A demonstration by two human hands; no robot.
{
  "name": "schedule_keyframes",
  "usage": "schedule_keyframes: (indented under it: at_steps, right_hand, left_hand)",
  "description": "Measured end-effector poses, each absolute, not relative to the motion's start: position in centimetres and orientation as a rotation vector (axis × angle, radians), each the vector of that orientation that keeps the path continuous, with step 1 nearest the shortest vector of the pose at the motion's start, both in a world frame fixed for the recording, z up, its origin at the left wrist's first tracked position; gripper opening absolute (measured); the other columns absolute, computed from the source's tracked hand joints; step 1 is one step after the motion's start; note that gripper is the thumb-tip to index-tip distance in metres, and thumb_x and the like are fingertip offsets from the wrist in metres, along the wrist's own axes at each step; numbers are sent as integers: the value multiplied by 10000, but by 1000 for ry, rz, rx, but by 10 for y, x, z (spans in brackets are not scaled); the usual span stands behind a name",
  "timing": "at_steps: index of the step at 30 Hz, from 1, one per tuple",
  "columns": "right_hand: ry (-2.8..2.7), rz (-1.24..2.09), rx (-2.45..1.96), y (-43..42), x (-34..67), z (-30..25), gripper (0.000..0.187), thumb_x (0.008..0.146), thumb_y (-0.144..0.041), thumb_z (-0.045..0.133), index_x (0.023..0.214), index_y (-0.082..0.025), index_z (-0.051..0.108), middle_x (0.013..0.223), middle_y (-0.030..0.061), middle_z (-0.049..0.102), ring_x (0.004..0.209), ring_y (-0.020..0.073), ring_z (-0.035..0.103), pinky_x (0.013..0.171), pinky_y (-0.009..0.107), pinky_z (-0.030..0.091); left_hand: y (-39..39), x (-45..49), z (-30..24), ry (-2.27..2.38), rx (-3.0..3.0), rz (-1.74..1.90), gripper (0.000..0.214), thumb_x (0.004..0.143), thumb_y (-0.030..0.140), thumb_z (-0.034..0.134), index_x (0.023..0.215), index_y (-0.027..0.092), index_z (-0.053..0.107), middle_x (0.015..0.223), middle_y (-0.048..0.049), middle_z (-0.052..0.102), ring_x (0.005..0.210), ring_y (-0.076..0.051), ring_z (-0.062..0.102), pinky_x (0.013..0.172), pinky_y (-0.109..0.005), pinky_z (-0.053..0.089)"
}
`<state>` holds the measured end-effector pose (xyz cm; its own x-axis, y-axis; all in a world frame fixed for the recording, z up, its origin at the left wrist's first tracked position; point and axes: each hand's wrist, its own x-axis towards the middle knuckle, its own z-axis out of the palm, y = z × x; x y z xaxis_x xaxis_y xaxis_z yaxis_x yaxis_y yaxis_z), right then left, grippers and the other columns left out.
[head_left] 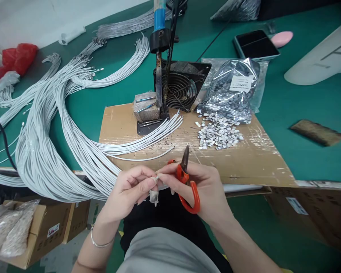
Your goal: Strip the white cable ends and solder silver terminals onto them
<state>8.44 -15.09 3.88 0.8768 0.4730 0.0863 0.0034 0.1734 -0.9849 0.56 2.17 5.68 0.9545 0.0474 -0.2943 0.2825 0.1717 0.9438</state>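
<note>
My left hand (pixel 130 189) is closed in a pinch on a small whitish piece (pixel 154 196) that hangs below my fingertips, close to my body at the table's front edge. My right hand (pixel 199 185) holds orange-handled scissors (pixel 186 178), blades pointing up and away, and its thumb and forefinger meet the left fingertips at the same small piece. A thin white wire end (pixel 147 157) lies on the cardboard sheet (pixel 244 159) just beyond my hands. A pile of small grey metal parts (pixel 218 134) lies on the cardboard to the right.
Bundles of white cables (pixel 59 125) spread over the green table (pixel 301 106) at left. A soldering iron on a stand (pixel 159 68), a black fan (pixel 182 87), a silver bag of parts (pixel 233 91), a phone (pixel 255 43) and a brown block (pixel 316 132) stand behind. Cardboard boxes (pixel 45 227) sit below left.
</note>
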Motion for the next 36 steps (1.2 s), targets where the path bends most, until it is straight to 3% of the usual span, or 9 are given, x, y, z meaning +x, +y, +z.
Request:
schedule_keyframes:
  at_steps: [5,9,13,17,21,26,30,36]
  right_hand:
    - [-758,203,-1504,-162,97,42,180,909,-201,784,730,-189,767,610,-8,574,565,120,461,517,274,345]
    - [-651,92,-1533,-170,106,45,188,912,-210,779,729,-222,734,599,-20,580,537,127,484,515,283,387]
    - [-410,42,-1486,-173,106,41,129,882,-211,810,768,-254,768,581,-40,598,510,122,503,531,275,445]
    - [-627,121,-1482,-172,99,36,107,896,-157,779,842,-243,814,657,-11,668,563,128,556,526,262,453]
    - [-807,122,-1507,-169,98,35,152,901,-94,729,880,-208,826,632,-20,572,567,117,504,520,262,417]
    - [-947,79,-1471,-169,101,34,224,879,-19,688,980,-176,811,652,-32,565,604,113,510,550,259,416]
    - [-1051,15,-1477,-172,104,34,256,884,11,642,833,-204,771,632,-24,545,607,128,473,562,286,419]
    - [-841,-177,-1481,-177,106,32,336,859,-16,723,962,-317,834,608,-38,605,521,143,517,520,326,436]
  left_hand:
    - [25,3,60,244,1518,-287,338,978,491,736,916,163,784,685,-9,613,558,-102,436,511,-249,325]
    - [30,2,62,186,1585,-279,358,1012,499,685,891,180,794,677,-9,612,613,-126,481,571,-277,343]
    - [32,0,62,191,1559,-229,347,1019,491,678,890,193,802,702,-16,641,641,-135,501,585,-288,330]
    - [30,0,62,215,1523,-232,323,1017,475,693,882,199,792,681,8,634,610,-113,470,570,-278,313]
    - [28,1,63,217,1508,-230,315,1004,482,712,876,204,781,713,9,651,637,-110,488,580,-266,324]
    - [28,0,62,212,1553,-247,323,1010,493,701,891,206,789,664,23,609,617,-110,463,579,-278,310]
    - [29,0,62,209,1560,-271,314,1007,485,708,887,207,789,722,6,669,634,-110,483,582,-272,319]
    - [32,0,63,211,1518,-256,302,993,478,725,875,211,802,729,-10,709,626,-109,509,575,-256,341]
